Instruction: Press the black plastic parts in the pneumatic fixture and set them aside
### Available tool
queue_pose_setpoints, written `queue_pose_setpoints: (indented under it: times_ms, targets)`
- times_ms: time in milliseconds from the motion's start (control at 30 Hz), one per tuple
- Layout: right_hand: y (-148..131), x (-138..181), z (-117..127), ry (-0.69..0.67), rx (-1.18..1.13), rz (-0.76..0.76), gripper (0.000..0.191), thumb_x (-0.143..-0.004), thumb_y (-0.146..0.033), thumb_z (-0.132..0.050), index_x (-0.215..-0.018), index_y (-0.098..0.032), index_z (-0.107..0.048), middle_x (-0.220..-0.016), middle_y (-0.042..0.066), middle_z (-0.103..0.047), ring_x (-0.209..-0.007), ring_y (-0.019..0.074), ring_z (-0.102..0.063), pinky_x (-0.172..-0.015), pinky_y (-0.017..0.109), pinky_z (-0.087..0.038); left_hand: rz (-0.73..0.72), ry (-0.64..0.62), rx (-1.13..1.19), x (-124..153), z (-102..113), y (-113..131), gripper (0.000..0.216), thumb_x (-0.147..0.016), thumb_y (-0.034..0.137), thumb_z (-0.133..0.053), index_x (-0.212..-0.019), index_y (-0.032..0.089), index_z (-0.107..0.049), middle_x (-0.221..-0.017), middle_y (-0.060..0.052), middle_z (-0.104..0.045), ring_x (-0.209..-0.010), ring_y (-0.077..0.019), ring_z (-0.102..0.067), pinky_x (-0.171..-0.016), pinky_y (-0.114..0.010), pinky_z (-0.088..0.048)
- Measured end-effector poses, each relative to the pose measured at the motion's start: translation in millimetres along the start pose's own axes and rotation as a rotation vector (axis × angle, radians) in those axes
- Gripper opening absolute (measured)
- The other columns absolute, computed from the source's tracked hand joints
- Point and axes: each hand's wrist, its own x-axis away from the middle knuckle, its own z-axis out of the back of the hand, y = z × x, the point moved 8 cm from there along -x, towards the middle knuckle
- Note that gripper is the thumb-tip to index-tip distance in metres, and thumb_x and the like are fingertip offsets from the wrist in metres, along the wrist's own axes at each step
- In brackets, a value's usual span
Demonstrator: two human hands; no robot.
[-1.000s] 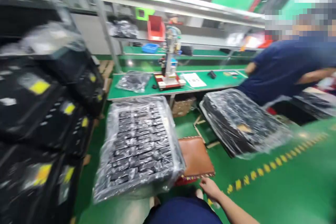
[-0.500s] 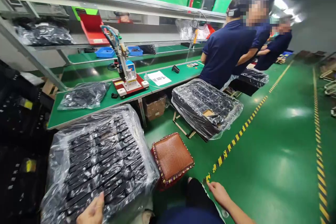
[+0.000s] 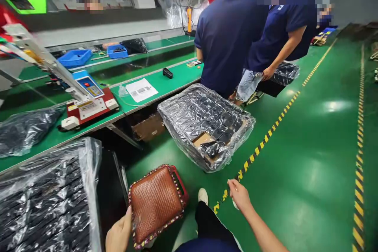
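The left hand point(image 3: 118, 234) is at the near edge of the view, closed on the near-left rim of one brown stool point(image 3: 155, 202). Its thumb lies along the studded border; the fingers go under and cannot be seen. The stool has a woven seat and a red frame and stands on the green floor point(image 3: 310, 145), just right of a black rack. The right hand point(image 3: 239, 195) hangs over the floor to the right of the stool. Its fingers are loosely bent with nothing seen in them, and it touches nothing. It is close to the yellow-and-black floor stripe point(image 3: 265, 141). One white shoe point(image 3: 202, 196) shows between the stool and that hand.

Three plastic-wrapped stacks of black parts are in sight:
- one at the near left point(image 3: 44, 204)
- one in the middle of the floor point(image 3: 206, 122), beyond the stool
- one farther right point(image 3: 285, 73), beside the co-workers

On the long green surface point(image 3: 177, 80) at the left there are:
- one red-and-white machine point(image 3: 88, 106)
- one printed sheet point(image 3: 141, 89)
- one small black device point(image 3: 167, 73)
- one black bag point(image 3: 23, 130) at the far-left end

Two blue bins point(image 3: 75, 57) sit on the level behind it. One cardboard box point(image 3: 147, 126) is under the surface. Two people in dark blue shirts point(image 3: 227, 31) stand at the far end of the surface, close together.
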Motion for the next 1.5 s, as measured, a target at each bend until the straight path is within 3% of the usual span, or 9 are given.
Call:
queue_pose_setpoints:
  times_ms: [100, 200, 367, 567, 833, 1000, 1100, 1300, 1500]
  targets:
    - [8, -17, 41, 0.007, -0.059, 0.011, 0.054, -0.082, -0.065, -0.034, -0.090, -0.020, -0.063, -0.068, 0.005, -0.067, -0.062, 0.0187, -0.064, -0.062, 0.025, -0.048, -0.014, -0.064, 0.040, -28, -28, 64, 0.048, -0.077, 0.058, -0.036, -0.056, 0.022, -0.059, -0.068, -0.008, -0.069, -0.075, -0.0300, -0.068, -0.070, -0.034, -0.049]
    - [28, -18, 70, 0.011, -0.074, -0.012, 0.051, -0.082, -0.063, -0.041, -0.095, -0.021, -0.064, -0.081, 0.007, -0.072, -0.072, 0.0209, -0.068, -0.066, 0.026, -0.050, -0.009, -0.074, 0.079, -58, -59, 97, 0.033, -0.075, 0.046, -0.044, -0.052, 0.022, -0.047, -0.060, -0.006, -0.062, -0.067, -0.0259, -0.064, -0.067, -0.031, -0.046]
    - [49, -19, 99, -0.014, -0.033, -0.027, 0.050, -0.081, -0.064, -0.042, -0.095, -0.022, -0.065, -0.086, 0.006, -0.074, -0.077, 0.0225, -0.070, -0.068, 0.028, -0.052, 0.110, -0.092, 0.176, -80, -111, 89, 0.011, -0.078, 0.027, -0.044, -0.068, 0.022, -0.046, -0.064, -0.001, -0.065, -0.059, -0.0192, -0.065, -0.061, -0.026, -0.046]
    - [20, -36, 107, -0.093, 0.053, 0.087, 0.047, -0.083, -0.060, -0.040, -0.089, -0.022, -0.066, -0.075, 0.004, -0.072, -0.065, 0.0207, -0.067, -0.064, 0.029, -0.050, 0.207, -0.127, 0.213, -37, -150, 65, 0.010, -0.081, 0.030, -0.047, -0.076, 0.023, -0.053, -0.063, 0.000, -0.067, -0.065, -0.0231, -0.068, -0.063, -0.028, -0.048]
    - [-39, -61, 88, -0.158, 0.189, 0.282, 0.038, -0.089, -0.041, -0.035, -0.087, -0.020, -0.066, -0.077, 0.005, -0.072, -0.070, 0.0190, -0.067, -0.067, 0.028, -0.050, 0.164, -0.179, 0.164, -16, -150, 84, 0.041, -0.084, 0.054, -0.045, -0.061, 0.022, -0.057, -0.065, -0.005, -0.069, -0.074, -0.0277, -0.068, -0.065, -0.030, -0.049]
    - [-75, -83, 61, -0.184, 0.258, 0.297, 0.029, -0.091, -0.033, -0.041, -0.094, -0.021, -0.068, -0.102, 0.004, -0.071, -0.094, 0.0182, -0.066, -0.087, 0.029, -0.048, -0.095, -0.178, -0.083, -49, -125, 153, 0.057, -0.092, 0.053, -0.029, -0.050, 0.021, -0.052, -0.052, -0.007, -0.061, -0.055, -0.0246, -0.063, -0.054, -0.029, -0.044]
    - [-94, -102, 44, -0.190, 0.344, 0.224, 0.026, -0.091, -0.030, -0.046, -0.108, -0.023, -0.065, -0.118, 0.004, -0.065, -0.104, 0.0195, -0.063, -0.091, 0.030, -0.046, -0.268, -0.204, -0.155, -77, -124, 209, 0.047, -0.095, 0.043, -0.032, -0.066, 0.019, -0.060, -0.062, -0.006, -0.065, -0.061, -0.0203, -0.064, -0.060, -0.027, -0.046]
    - [-101, -138, 30, -0.191, 0.561, -0.036, 0.059, -0.086, -0.029, -0.059, -0.141, -0.020, -0.042, -0.136, 0.015, -0.049, -0.102, 0.0275, -0.065, -0.085, 0.036, -0.048, -0.639, -0.437, -0.181, -121, -165, 330, 0.032, -0.096, 0.040, -0.042, -0.120, 0.025, -0.058, -0.126, -0.006, -0.061, -0.103, -0.0172, -0.064, -0.087, -0.025, -0.048]
    - [-94, -148, 26, -0.173, 0.598, -0.183, 0.072, -0.083, -0.032, -0.068, -0.145, -0.020, -0.035, -0.131, 0.017, -0.055, -0.099, 0.0283, -0.066, -0.083, 0.037, -0.048, -0.754, -0.646, -0.397, -131, -217, 389, 0.054, -0.078, 0.040, -0.070, -0.123, 0.013, -0.055, -0.106, -0.018, -0.068, -0.093, -0.0320, -0.068, -0.080, -0.040, -0.052]
